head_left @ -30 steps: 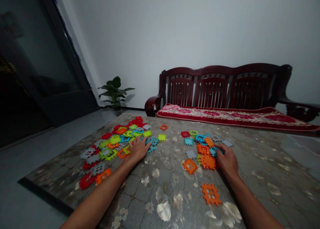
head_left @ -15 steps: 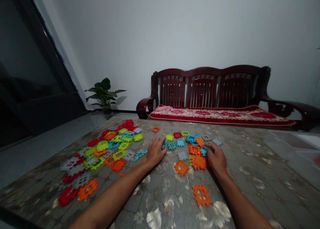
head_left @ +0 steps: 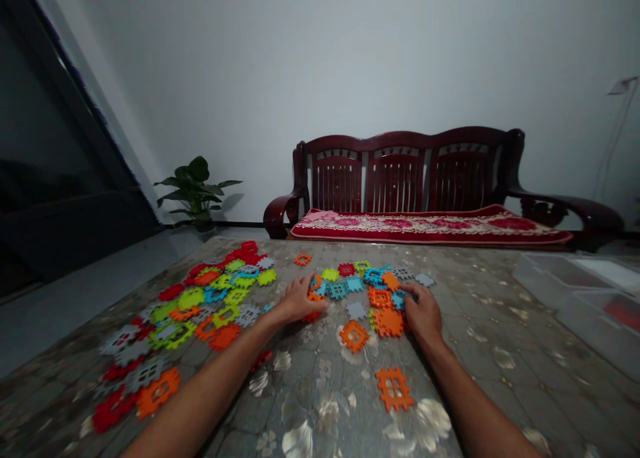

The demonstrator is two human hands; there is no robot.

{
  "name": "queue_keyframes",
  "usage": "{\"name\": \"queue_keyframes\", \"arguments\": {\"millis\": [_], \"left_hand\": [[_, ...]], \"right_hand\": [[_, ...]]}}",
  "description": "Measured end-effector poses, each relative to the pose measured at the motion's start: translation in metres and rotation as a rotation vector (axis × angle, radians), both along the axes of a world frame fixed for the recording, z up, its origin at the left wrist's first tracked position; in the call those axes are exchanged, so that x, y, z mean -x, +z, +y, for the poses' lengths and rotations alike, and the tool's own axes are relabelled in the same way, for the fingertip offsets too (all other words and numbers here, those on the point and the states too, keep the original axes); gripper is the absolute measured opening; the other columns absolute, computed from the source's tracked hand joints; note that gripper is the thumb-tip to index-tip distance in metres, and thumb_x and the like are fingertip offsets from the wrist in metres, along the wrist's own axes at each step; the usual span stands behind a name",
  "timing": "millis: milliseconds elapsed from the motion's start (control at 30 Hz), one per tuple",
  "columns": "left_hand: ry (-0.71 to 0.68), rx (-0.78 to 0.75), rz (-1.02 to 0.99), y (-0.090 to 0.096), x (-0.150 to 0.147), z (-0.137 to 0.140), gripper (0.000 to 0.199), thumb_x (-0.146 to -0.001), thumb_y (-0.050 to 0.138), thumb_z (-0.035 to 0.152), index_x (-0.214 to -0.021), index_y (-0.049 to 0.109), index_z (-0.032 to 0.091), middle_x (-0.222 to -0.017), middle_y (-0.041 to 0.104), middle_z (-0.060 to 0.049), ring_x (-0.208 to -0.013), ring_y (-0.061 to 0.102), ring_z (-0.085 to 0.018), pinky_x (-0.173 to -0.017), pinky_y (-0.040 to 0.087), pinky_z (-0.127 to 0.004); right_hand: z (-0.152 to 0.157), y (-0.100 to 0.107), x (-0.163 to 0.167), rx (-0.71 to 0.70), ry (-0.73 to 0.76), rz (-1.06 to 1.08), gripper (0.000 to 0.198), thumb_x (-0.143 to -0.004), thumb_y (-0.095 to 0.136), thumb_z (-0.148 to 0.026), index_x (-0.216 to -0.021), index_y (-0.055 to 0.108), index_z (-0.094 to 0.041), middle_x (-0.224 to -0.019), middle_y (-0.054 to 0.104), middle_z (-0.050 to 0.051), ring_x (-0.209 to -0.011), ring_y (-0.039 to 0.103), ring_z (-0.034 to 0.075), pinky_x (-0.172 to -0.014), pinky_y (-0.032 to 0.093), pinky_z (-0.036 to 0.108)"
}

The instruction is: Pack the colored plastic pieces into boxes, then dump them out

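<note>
Notched plastic building tiles in orange, blue, green, grey and red lie on the patterned tabletop. My left hand (head_left: 299, 301) is at the left of the middle group, its fingers curved over an orange tile (head_left: 315, 297). A bit of red shows beneath that tile, and the hand hides part of it. Beside my left hand lies a teal window tile (head_left: 339, 290). At the right edge of the group, my right hand (head_left: 424, 313) has its fingers closed at a blue tile (head_left: 399, 300), partly covered. Against this blue tile lies a solid orange tile (head_left: 389, 323).
A large spread of mixed tiles (head_left: 190, 299) covers the table's left side. One orange window tile (head_left: 394, 388) lies nearer me. Clear plastic boxes (head_left: 565, 291) stand at the right. Beyond the table are a wooden bench (head_left: 395, 178) and a potted plant (head_left: 193, 188).
My left hand has shifted left, away from the teal window tile, and orange and red now show at its fingers. The right hand stays by the blue tile. The view has turned slightly right.
</note>
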State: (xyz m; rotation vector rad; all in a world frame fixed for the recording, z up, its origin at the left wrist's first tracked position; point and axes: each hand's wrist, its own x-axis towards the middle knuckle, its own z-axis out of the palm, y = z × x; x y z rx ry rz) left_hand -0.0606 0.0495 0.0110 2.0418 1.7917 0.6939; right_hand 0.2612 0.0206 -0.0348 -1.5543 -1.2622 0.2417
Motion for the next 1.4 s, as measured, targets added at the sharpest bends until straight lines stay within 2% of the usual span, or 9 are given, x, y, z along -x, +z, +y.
{"name": "queue_keyframes", "arguments": {"millis": [100, 200, 433, 600, 733, 867, 1067, 1200, 1400], "left_hand": [[-0.023, -0.013, 0.010, -0.005, -0.008, -0.013, 0.087, -0.061, 0.083, 0.030, -0.142, 0.054, 0.025, -0.145, 0.054, -0.015, -0.135, 0.046, -0.041, -0.113, 0.034, -0.053], [-0.056, -0.073, -0.021, -0.004, -0.021, -0.018, 0.066, -0.072, 0.072, 0.019, -0.137, 0.059, 0.025, -0.140, 0.058, -0.011, -0.133, 0.048, -0.034, -0.115, 0.034, -0.048], [-0.045, -0.136, -0.204, 0.004, -0.055, 0.006, 0.031, -0.082, 0.054, 0.008, -0.104, 0.073, 0.018, -0.110, 0.072, -0.008, -0.111, 0.064, -0.025, -0.103, 0.048, -0.040], [-0.126, -0.126, -0.370, 0.017, -0.078, 0.016, 0.043, -0.090, 0.054, 0.017, -0.132, 0.062, 0.018, -0.130, 0.069, -0.009, -0.117, 0.066, -0.021, -0.100, 0.052, -0.032], [-0.159, -0.132, -0.405, 0.029, -0.053, 0.006, 0.063, -0.086, 0.059, 0.018, -0.148, 0.048, 0.021, -0.154, 0.050, -0.010, -0.139, 0.050, -0.024, -0.111, 0.045, -0.034], [0.035, -0.113, 0.013, 0.022, 0.020, -0.029, 0.056, -0.091, 0.056, 0.031, -0.146, 0.051, 0.021, -0.158, 0.044, -0.011, -0.149, 0.035, -0.030, -0.122, 0.028, -0.048], [0.338, 0.035, 0.513, -0.005, 0.111, -0.107, 0.062, -0.096, 0.046, 0.052, -0.153, 0.043, 0.029, -0.165, 0.031, -0.012, -0.154, 0.021, -0.039, -0.120, 0.020, -0.061], [0.333, 0.170, 0.610, -0.011, 0.108, -0.125, 0.065, -0.096, 0.042, 0.058, -0.156, 0.037, 0.031, -0.167, 0.024, -0.015, -0.154, 0.020, -0.039, -0.118, 0.019, -0.062], [0.232, 0.136, 0.580, -0.001, 0.052, -0.096, 0.062, -0.100, 0.039, 0.050, -0.157, 0.035, 0.027, -0.168, 0.022, -0.015, -0.155, 0.019, -0.036, -0.119, 0.019, -0.062]], "right_hand": [[0.001, -0.001, 0.000, 0.004, 0.009, -0.006, 0.036, -0.074, 0.045, -0.026, -0.093, 0.076, -0.021, -0.110, 0.073, 0.008, -0.108, 0.063, 0.024, -0.102, 0.045, 0.041], [0.001, -0.002, 0.000, 0.007, 0.005, 0.001, 0.037, -0.075, 0.045, -0.026, -0.093, 0.076, -0.021, -0.111, 0.073, 0.008, -0.109, 0.063, 0.024, -0.102, 0.045, 0.041], [0.000, 0.001, 0.002, -0.007, -0.007, 0.028, 0.035, -0.074, 0.045, -0.025, -0.090, 0.077, -0.023, -0.107, 0.073, 0.006, -0.106, 0.064, 0.024, -0.101, 0.046, 0.039], [-0.002, 0.005, 0.003, 0.009, 0.006, 0.063, 0.036, -0.073, 0.046, -0.024, -0.089, 0.078, -0.022, -0.106, 0.074, 0.007, -0.105, 0.065, 0.025, -0.100, 0.047, 0.039], [-0.002, 0.006, 0.002, 0.009, 0.005, 0.084, 0.036, -0.072, 0.046, -0.025, -0.089, 0.078, -0.021, -0.105, 0.074, 0.008, -0.105, 0.065, 0.026, -0.101, 0.046, 0.040], [-0.002, 0.005, 0.001, 0.002, 0.011, 0.090, 0.036, -0.071, 0.047, -0.025, -0.090, 0.078, -0.021, -0.105, 0.074, 0.009, -0.106, 0.065, 0.027, -0.101, 0.045, 0.041], [-0.003, 0.005, 0.002, 0.014, 0.008, 0.067, 0.038, -0.072, 0.046, -0.026, -0.092, 0.079, -0.022, -0.107, 0.074, 0.009, -0.105, 0.065, 0.027, -0.100, 0.045, 0.041], [-0.004, 0.007, 0.003, 0.021, 0.000, 0.063, 0.039, -0.071, 0.046, -0.028, -0.090, 0.079, -0.021, -0.105, 0.075, 0.009, -0.104, 0.065, 0.027, -0.099, 0.046, 0.041], [-0.005, 0.009, 0.002, 0.029, 0.004, 0.066, 0.040, -0.070, 0.046, -0.029, -0.092, 0.079, -0.020, -0.106, 0.075, 0.010, -0.104, 0.065, 0.028, -0.098, 0.046, 0.041]]}}
